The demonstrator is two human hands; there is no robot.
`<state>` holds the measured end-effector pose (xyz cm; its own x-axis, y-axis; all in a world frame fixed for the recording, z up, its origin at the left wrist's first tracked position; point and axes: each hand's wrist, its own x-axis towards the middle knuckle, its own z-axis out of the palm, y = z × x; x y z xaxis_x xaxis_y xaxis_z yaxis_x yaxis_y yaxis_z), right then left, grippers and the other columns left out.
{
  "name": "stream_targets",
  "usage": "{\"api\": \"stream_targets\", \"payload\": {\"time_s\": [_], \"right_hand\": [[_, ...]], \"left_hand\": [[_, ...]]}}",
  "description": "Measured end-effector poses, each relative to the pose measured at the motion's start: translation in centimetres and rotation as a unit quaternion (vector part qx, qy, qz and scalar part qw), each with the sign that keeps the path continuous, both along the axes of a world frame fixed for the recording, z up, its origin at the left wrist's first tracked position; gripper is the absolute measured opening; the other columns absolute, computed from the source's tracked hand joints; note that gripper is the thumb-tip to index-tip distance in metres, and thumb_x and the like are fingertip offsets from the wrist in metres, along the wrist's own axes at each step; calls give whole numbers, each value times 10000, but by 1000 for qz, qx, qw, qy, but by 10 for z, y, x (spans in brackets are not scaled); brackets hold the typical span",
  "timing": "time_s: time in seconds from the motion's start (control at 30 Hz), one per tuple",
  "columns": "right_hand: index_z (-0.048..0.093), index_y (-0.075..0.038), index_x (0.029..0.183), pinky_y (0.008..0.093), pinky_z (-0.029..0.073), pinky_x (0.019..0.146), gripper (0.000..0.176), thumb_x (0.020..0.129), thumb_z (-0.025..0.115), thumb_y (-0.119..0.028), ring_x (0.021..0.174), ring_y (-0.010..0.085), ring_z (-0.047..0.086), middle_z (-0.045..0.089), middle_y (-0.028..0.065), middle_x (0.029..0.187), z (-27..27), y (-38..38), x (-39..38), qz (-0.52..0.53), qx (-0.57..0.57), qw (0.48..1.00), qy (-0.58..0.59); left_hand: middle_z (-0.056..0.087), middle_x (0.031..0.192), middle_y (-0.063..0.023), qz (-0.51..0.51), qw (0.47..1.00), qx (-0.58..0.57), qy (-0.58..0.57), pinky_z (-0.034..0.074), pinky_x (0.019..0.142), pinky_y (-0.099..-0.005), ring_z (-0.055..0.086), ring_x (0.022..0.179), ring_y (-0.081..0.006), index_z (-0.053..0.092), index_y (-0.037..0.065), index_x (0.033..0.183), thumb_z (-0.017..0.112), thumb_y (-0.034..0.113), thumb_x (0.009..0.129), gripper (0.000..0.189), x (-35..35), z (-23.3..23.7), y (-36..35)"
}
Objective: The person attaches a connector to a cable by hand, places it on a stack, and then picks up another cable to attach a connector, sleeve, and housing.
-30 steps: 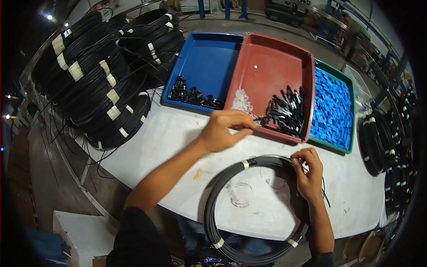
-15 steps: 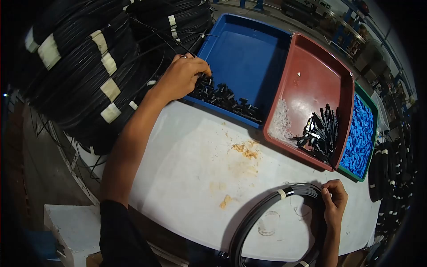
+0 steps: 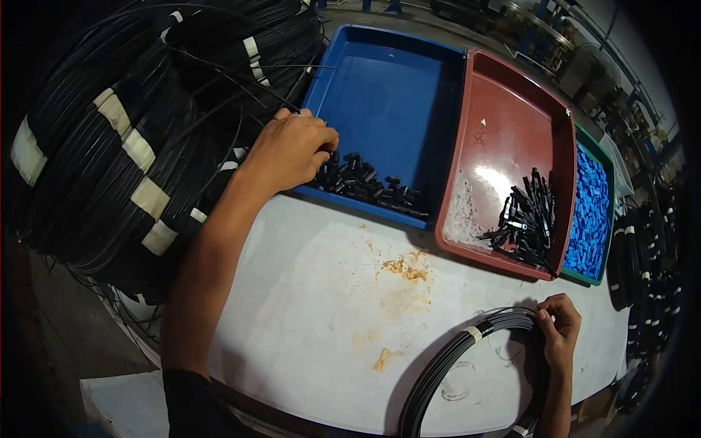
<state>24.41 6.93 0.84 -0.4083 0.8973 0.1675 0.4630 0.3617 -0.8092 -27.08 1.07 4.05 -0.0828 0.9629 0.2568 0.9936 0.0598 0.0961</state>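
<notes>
My left hand [image 3: 292, 150] is at the left edge of the blue tray [image 3: 387, 91], its fingers curled over the small black parts [image 3: 372, 186] heaped along the near side. Whatever its fingertips hold is hidden. At the lower right, my right hand [image 3: 561, 332] pinches the end of a thin black cable at the top of a coil [image 3: 438, 372]. Pale tape bands the coil, which stands over the white table [image 3: 307, 292].
A red tray [image 3: 515, 109] holds clear pieces and black parts. Beside it, a green tray [image 3: 607, 164] contains blue pieces [image 3: 588, 219]. Large taped black coils [image 3: 73, 175] stand at the left, with loose cable ends reaching toward the blue tray. Orange-brown crumbs [image 3: 405, 269] lie on the table.
The view has shifted, and the coil and my right hand appear slightly farther right. My left hand is still at the black parts, slightly lower in view.
</notes>
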Motion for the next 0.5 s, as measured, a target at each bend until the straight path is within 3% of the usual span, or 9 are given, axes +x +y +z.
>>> {"api": "stream_targets", "payload": {"time_s": [0.3, 0.5], "right_hand": [[671, 7, 877, 279, 431, 739, 113, 879, 748, -76, 788, 141, 544, 618, 55, 873, -2, 1, 4, 12, -9, 1000, 12], [676, 3, 875, 286, 433, 736, 128, 868, 757, -96, 787, 143, 545, 620, 56, 866, -3, 2, 5, 18, -1, 1000, 16]], "left_hand": [[729, 1018, -34, -3, 999, 37, -14, 430, 1126, -523, 665, 1059, -228, 773, 101, 1074, 784, 130, 860, 217, -2, -14, 8], [726, 994, -31, -6, 998, 66, 11, 459, 1047, -506, 657, 1002, -235, 772, 78, 1026, 734, 118, 904, 134, 0, -15, 9]]}}
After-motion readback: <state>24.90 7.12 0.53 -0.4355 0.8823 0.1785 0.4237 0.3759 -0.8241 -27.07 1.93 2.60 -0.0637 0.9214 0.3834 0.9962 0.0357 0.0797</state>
